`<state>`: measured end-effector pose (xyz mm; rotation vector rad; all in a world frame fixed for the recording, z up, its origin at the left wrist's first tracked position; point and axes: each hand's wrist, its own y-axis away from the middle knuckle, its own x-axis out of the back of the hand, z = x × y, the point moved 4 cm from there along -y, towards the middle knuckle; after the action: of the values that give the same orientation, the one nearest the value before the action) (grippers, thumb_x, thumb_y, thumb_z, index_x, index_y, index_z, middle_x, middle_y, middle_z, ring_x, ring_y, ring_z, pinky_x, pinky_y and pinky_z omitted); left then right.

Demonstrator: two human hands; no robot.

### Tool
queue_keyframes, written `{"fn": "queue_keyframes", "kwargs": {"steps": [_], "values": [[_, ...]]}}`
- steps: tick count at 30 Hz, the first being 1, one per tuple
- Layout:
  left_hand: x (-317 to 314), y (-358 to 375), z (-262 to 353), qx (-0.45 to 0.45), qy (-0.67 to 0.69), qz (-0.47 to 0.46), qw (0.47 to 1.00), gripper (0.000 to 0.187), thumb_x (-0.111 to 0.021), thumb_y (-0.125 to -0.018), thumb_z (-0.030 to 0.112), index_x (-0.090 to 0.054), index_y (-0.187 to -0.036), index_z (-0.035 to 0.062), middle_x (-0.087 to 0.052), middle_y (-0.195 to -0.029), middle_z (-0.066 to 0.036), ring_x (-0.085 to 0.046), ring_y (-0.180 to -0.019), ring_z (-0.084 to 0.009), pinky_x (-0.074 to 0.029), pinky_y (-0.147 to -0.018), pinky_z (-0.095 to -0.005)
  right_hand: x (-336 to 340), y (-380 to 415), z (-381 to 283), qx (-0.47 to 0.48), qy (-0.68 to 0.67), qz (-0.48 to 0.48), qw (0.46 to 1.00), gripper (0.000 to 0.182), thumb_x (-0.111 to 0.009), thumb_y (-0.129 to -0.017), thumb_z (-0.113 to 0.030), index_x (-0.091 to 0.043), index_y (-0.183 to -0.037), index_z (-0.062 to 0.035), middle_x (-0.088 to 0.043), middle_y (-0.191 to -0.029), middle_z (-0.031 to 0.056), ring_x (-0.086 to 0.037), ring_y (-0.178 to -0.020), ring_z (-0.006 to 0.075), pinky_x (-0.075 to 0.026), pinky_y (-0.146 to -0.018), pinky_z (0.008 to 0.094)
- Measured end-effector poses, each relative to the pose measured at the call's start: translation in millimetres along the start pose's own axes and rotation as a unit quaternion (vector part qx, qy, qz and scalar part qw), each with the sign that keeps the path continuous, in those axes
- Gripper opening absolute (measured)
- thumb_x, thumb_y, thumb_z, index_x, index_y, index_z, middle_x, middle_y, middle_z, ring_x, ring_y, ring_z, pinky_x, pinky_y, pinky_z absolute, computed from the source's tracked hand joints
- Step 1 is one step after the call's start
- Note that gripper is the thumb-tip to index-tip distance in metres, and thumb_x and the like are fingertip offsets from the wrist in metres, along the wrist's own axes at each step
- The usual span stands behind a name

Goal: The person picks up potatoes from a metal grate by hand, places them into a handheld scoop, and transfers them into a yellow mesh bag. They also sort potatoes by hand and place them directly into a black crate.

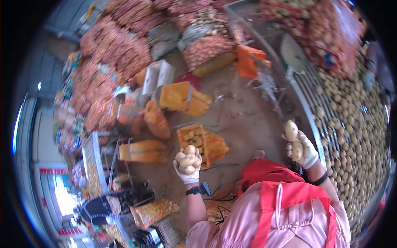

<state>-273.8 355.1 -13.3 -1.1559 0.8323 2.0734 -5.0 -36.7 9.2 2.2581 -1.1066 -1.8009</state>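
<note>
My left hand [189,177], in a white glove, is wrapped round a handful of potatoes [189,160]. It is held up in front of an open orange mesh sack [216,148] that has potatoes inside; whether they touch cannot be told. My right hand [308,152], also gloved, grips potatoes [291,131], one of them long and pale, beside the metal edge of the sorting table [313,131]. Many loose potatoes [351,155] lie spread over that table's slatted bed.
Orange sacks [186,98] stand on the floor ahead. Filled pink mesh sacks [111,53] are piled at the back left. A large net sack [335,37] hangs over the table's far end. Another person's gloved hand [369,79] shows at far right.
</note>
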Motion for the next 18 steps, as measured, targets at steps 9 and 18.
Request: {"fn": "queue_keyframes", "kwargs": {"steps": [9,18], "values": [[111,-14,76,0.068,-0.403,0.340,0.847,0.066,-0.042,-0.098,0.059,-0.044,-0.144,0.0122,-0.042,-0.148,-0.015,-0.043,-0.134,-0.0346,-0.042,-0.101,-0.0583,-75,-65,53,-0.140,0.106,-0.043,0.984,0.054,-0.060,-0.097,-0.035,-0.044,-0.142,-0.0101,-0.062,-0.119,0.0127,-0.065,-0.076,0.0235,-0.057,-0.065,0.0375],[-22,19,-34,0.215,-0.023,0.069,0.974,0.059,-0.045,-0.101,0.050,-0.049,-0.137,0.0037,-0.060,-0.125,-0.012,-0.059,-0.114,-0.0331,-0.048,-0.098,-0.0520,-168,-115,158,-0.244,0.445,-0.188,0.841,0.059,-0.060,-0.097,-0.024,-0.038,-0.148,-0.0063,-0.067,-0.111,0.0140,-0.069,-0.077,0.0198,-0.057,-0.065,0.0308]]}}
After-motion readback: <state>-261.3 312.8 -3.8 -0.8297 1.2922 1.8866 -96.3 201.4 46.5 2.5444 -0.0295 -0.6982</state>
